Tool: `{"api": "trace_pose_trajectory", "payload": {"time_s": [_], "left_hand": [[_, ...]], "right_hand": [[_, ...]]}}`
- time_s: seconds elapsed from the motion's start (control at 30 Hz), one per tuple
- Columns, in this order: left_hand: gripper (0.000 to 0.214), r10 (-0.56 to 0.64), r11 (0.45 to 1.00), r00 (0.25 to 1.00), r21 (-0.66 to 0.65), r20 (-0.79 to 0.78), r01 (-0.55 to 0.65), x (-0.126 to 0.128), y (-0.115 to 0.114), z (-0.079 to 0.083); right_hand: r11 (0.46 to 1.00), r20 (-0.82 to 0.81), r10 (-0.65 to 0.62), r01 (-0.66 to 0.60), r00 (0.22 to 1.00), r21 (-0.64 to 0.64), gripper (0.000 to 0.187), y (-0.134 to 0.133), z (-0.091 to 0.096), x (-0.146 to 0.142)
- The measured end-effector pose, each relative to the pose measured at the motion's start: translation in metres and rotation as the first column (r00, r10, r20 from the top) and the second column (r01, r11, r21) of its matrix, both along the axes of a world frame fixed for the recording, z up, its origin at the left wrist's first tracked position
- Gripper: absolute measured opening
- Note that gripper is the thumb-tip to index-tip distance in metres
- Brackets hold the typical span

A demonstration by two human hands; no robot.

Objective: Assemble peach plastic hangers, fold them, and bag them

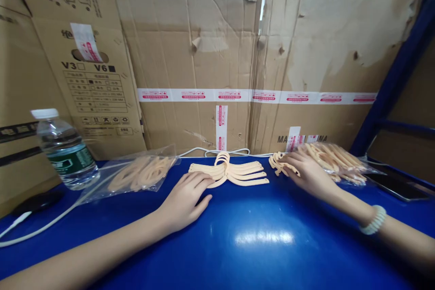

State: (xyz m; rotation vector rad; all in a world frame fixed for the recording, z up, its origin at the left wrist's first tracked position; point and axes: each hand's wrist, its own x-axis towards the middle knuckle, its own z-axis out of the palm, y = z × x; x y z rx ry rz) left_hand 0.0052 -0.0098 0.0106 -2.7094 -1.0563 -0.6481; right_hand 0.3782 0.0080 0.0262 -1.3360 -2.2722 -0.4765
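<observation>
Several peach-coloured plastic hangers lie overlapped like a fan in the middle, their hooks pointing away from me. My left hand rests with its fingertips on their left arms, fingers laid flat and thumb apart. Further right, a small pile of curved peach-coloured hanger pieces lies on the table. Over that pile my right hand curls its fingers around a piece, which they partly hide. Just behind this hand sits a clear plastic bag of peach-coloured parts.
Another clear bag of peach-coloured parts lies left on the blue table. Beside it stand a water bottle and a black device with a white cable. A phone lies right. Cardboard sheets wall the back.
</observation>
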Motion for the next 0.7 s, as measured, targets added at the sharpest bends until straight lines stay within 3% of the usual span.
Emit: {"api": "trace_pose_trajectory", "payload": {"time_s": [0.2, 0.33, 0.43, 0.57, 0.7], "left_hand": [[0.030, -0.005, 0.999, 0.998, -0.037, 0.063, 0.007, -0.002, 0.000, -0.006], [0.032, -0.007, 0.998, 0.998, -0.060, 0.059, 0.011, -0.002, 0.001, -0.006], [0.033, -0.014, 0.998, 0.998, -0.060, 0.060, 0.018, -0.001, 0.002, -0.006], [0.033, -0.025, 0.997, 0.998, -0.067, 0.055, 0.029, 0.000, 0.004, -0.007], [0.032, -0.013, 0.999, 0.997, -0.052, 0.070, 0.017, -0.001, 0.004, -0.009]], "right_hand": [[0.995, 0.059, -0.069, 0.073, 0.996, -0.067, 0.031, 0.007, -0.002, 0.033], [0.993, 0.045, -0.022, 0.027, 0.999, -0.115, 0.037, -0.001, -0.011, 0.028], [0.976, 0.063, -0.132, 0.141, 0.989, -0.163, 0.052, -0.001, -0.012, 0.021], [0.901, 0.107, -0.325, 0.342, 0.940, -0.268, 0.061, 0.024, 0.004, 0.018], [0.885, 0.094, -0.326, 0.339, 0.941, -0.320, 0.061, 0.065, 0.021, 0.017]]}}
